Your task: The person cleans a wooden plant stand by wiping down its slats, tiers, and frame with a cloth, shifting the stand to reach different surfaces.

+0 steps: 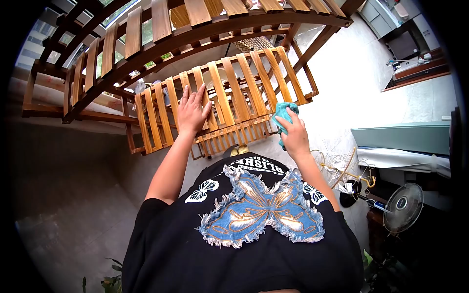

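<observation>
A slatted wooden shelf (238, 93) of light brown strips spans the middle of the view. My left hand (193, 111) lies on its slats left of centre, fingers spread and holding nothing. At the shelf's right front edge, my right hand (294, 133) has its fingers wrapped round a teal cloth (283, 117), which hangs down below the fingers. Part of the cloth is hidden under that hand. Above the shelf arches a darker wooden rail with slats (133, 33).
A lower slatted tier (234, 137) sits beneath the shelf's front edge. To the right stand an electric fan (403, 208), tangled wire hangers (349, 171) and a pale green panel (400, 138). Leafy plants (112, 284) show at bottom left.
</observation>
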`<state>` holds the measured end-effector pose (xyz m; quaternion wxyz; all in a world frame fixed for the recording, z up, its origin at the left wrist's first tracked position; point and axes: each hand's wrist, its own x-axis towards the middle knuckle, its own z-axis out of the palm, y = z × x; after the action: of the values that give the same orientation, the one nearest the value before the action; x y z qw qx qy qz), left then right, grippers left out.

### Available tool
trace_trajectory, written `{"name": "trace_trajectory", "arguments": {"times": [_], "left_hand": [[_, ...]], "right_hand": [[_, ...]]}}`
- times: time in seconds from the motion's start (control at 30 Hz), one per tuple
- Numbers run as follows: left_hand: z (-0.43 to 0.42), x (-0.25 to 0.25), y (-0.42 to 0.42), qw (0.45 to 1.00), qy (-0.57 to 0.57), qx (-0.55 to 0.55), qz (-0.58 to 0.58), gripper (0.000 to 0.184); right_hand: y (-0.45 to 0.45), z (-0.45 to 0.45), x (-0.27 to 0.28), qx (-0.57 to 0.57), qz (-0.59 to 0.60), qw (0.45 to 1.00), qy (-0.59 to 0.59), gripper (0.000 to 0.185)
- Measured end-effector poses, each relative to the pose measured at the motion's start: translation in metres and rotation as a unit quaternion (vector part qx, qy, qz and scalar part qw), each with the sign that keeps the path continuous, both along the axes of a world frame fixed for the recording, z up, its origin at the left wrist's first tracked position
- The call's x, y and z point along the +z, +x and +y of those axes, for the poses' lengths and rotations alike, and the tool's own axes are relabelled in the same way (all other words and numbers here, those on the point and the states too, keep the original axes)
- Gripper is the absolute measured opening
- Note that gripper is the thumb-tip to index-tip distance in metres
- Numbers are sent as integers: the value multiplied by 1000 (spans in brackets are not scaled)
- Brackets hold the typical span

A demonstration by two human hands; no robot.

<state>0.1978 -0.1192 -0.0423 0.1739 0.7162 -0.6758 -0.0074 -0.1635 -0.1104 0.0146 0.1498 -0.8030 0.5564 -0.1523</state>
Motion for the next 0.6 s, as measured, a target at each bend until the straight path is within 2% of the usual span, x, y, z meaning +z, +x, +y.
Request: {"name": "trace_trajectory", "arguments": {"times": [0.03,0.07,0.1,0.13,0.27,0.33,0.37,0.4,0.43,0.5,0.53,0.57,0.6], "left_hand": [[-1,2,-1,1000,-3,7,3,65],[0,2,-2,1000,-5,7,-1,65],[1,2,-2,1000,-6,5,-5,65],[1,2,-3,1000,-8,6,-3,65],[-1,-3,-6,1000,-17,7,16,64],[0,-1,-6,1000,-4,11,21,65],[0,1,-9,999,14,16,25,65],[0,6,-11,998,44,24,31,65],[-3,3,-11,999,37,19,27,65],[-3,-1,-10,1000,13,18,-19,65],[-1,4,-11,1000,-3,15,-19,64],[1,8,-16,999,-21,25,-14,63],[3,26,-26,998,-23,25,61,61]], "right_hand": [[-14,-7,2,12,-27,1000,-6,56],[-29,-19,6,-26,-166,978,127,59],[-36,-29,17,-66,-298,917,256,62],[-32,-34,38,-124,-478,799,342,60],[-34,-35,35,-47,-724,573,382,69],[-17,-20,28,25,-832,306,462,72],[-8,-14,6,-3,-856,239,459,73],[9,-7,8,4,-855,233,464,72],[24,-6,20,-36,-833,258,489,76],[35,0,30,-2,-853,126,506,82],[31,-3,23,20,-855,92,511,90],[29,-3,23,22,-856,87,509,90],[27,-6,31,59,-841,201,499,85]]}}
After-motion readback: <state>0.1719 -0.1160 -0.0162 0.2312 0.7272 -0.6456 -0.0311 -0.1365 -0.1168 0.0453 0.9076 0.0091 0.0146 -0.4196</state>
